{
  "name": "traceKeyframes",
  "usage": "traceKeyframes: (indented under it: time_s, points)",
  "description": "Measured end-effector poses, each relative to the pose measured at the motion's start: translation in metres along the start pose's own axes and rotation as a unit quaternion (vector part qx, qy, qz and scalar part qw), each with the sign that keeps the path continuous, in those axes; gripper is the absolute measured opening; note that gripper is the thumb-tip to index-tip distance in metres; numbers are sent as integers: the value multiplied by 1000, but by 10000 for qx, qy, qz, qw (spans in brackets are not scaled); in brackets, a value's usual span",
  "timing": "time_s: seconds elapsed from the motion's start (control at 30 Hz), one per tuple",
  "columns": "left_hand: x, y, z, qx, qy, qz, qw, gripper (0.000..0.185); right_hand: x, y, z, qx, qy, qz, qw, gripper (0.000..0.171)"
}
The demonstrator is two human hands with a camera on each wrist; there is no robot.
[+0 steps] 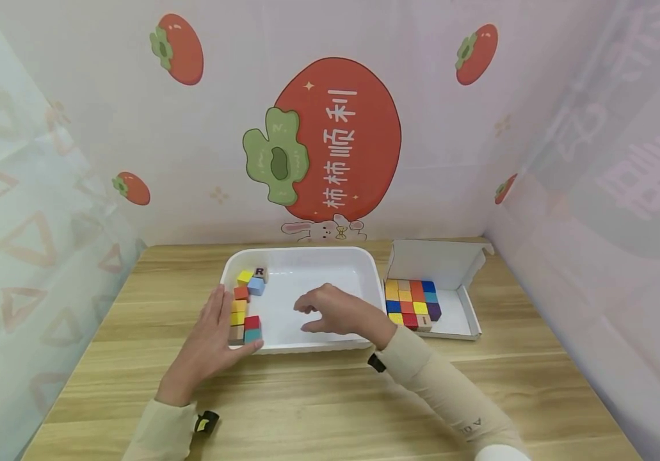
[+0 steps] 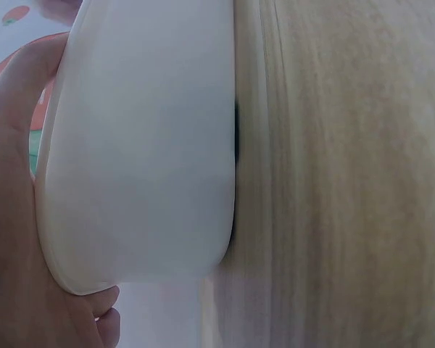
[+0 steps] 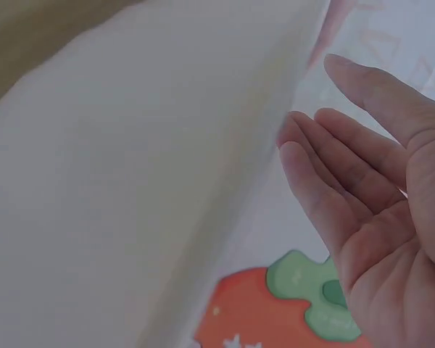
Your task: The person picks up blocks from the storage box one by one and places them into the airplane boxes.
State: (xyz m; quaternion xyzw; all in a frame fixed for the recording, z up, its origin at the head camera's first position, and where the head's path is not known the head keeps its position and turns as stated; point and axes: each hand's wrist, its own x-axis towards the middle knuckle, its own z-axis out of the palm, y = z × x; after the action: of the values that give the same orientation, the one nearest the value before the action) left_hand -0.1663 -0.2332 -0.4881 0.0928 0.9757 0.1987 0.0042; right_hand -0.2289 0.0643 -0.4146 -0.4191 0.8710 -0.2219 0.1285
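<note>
My left hand (image 1: 205, 336) rests on the near left corner of a white plastic tray (image 1: 306, 349), fingers along the outside of its left wall and thumb at the front rim. In the left wrist view the tray's outer wall (image 2: 141, 145) fills the middle, beside that hand. Over the middle of the tray hovers my right hand (image 1: 335, 312), fingers loosely bent, nothing in its grasp. Its palm (image 3: 380, 239) and the gap between thumb and fingers show in the right wrist view. Coloured wooden blocks (image 1: 239, 306) sit along the tray's left side, among them a block marked R (image 1: 260, 272).
To the right of the tray stands a white cardboard box (image 1: 459, 320) with its lid raised at the back. Rows of coloured blocks (image 1: 410, 301) fill its left part. Both stand on a wood-grain table (image 1: 318, 403), with a printed cloth backdrop (image 1: 433, 192) behind.
</note>
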Motion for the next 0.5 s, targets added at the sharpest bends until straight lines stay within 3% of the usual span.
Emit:
traceKeyframes:
  time_s: [0.2,0.5]
  points:
    - [0,0,1,39,46,76,10000,130,25,-11,11,-70,66,-217,9997,39]
    - [0,-2,2,59,116,146,9998,128,56,-20,35,195,-217,53,9996,40]
